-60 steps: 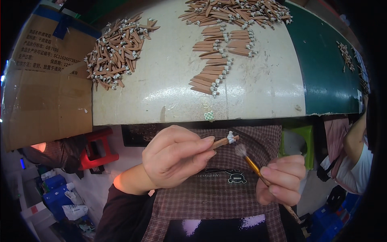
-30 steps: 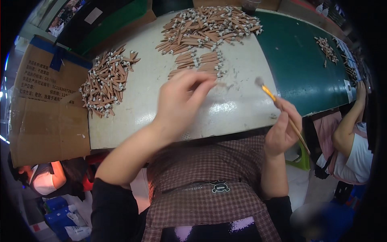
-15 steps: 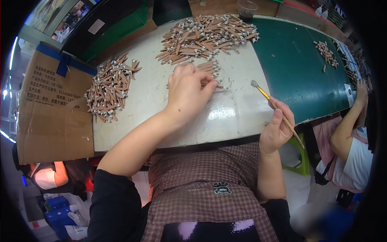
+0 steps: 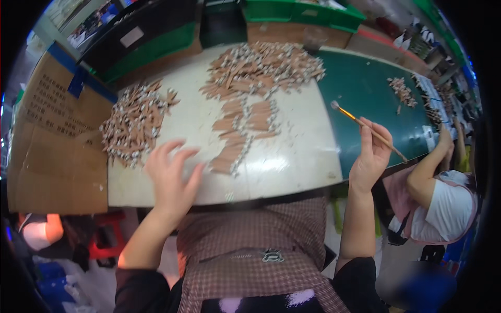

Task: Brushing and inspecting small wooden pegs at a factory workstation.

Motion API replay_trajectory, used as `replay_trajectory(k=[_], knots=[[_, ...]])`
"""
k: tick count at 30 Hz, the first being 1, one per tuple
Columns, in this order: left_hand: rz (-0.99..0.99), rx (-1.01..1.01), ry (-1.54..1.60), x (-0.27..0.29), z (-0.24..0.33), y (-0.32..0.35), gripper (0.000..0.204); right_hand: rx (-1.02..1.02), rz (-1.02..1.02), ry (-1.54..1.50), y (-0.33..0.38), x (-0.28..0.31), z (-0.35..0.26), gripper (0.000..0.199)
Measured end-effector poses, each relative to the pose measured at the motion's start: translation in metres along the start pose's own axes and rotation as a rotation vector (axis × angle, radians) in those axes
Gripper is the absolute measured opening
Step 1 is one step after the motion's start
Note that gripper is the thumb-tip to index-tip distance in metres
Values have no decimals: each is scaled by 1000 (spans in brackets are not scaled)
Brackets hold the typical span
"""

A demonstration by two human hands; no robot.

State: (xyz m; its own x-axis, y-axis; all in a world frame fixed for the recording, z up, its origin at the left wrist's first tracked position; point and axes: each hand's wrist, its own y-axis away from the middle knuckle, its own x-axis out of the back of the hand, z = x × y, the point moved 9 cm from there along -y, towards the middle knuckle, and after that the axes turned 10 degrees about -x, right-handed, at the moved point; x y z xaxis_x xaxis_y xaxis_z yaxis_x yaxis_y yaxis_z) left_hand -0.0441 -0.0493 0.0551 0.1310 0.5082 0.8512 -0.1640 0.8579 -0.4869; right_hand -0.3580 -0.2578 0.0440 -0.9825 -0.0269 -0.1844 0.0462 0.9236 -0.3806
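Observation:
My left hand (image 4: 175,180) hovers over the near left part of the white tabletop (image 4: 292,156), fingers spread, holding nothing. Close to its fingertips lies a row of small flat tan pieces with whitish tips (image 4: 229,155); further rows of the same pieces (image 4: 261,116) lie just beyond it. In my right hand (image 4: 371,156) is a thin paintbrush (image 4: 377,136), gripped mid-handle, its bristles pointing up and left over the green mat. A left heap of tan pieces (image 4: 138,122) lies beyond my left hand, and a bigger heap (image 4: 266,68) covers the far middle.
At the left edge stands a cardboard box (image 4: 49,151) with blue tape. A green mat (image 4: 365,88) carries a small heap of pieces (image 4: 402,94). A plastic cup (image 4: 314,39) sits at the back. At right, a co-worker's arm (image 4: 430,167) reaches to the table.
My left hand has moved left and nearer, off the rows, and its fingers have spread, uncovering the rows. My right hand still holds the paintbrush. The view has shifted.

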Motion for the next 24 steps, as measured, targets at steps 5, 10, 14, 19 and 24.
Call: replay_trajectory(k=[5, 10, 14, 19, 24], knots=[[59, 187, -178, 4, -36, 68, 29, 151, -82, 140, -112, -50, -2, 11], [99, 47, -301, -3, -30, 65, 28, 322, 14, 545, -201, -109, 24, 18], [94, 59, -292, -4, -30, 63, 29, 215, -17, 900, -230, -136, 56, 22], [75, 54, -296, -6, -31, 63, 30, 179, -81, 1111, -233, -146, 77, 24], [65, 66, -271, -7, -34, 64, 29, 197, -97, 1175, -229, -151, 77, 23]])
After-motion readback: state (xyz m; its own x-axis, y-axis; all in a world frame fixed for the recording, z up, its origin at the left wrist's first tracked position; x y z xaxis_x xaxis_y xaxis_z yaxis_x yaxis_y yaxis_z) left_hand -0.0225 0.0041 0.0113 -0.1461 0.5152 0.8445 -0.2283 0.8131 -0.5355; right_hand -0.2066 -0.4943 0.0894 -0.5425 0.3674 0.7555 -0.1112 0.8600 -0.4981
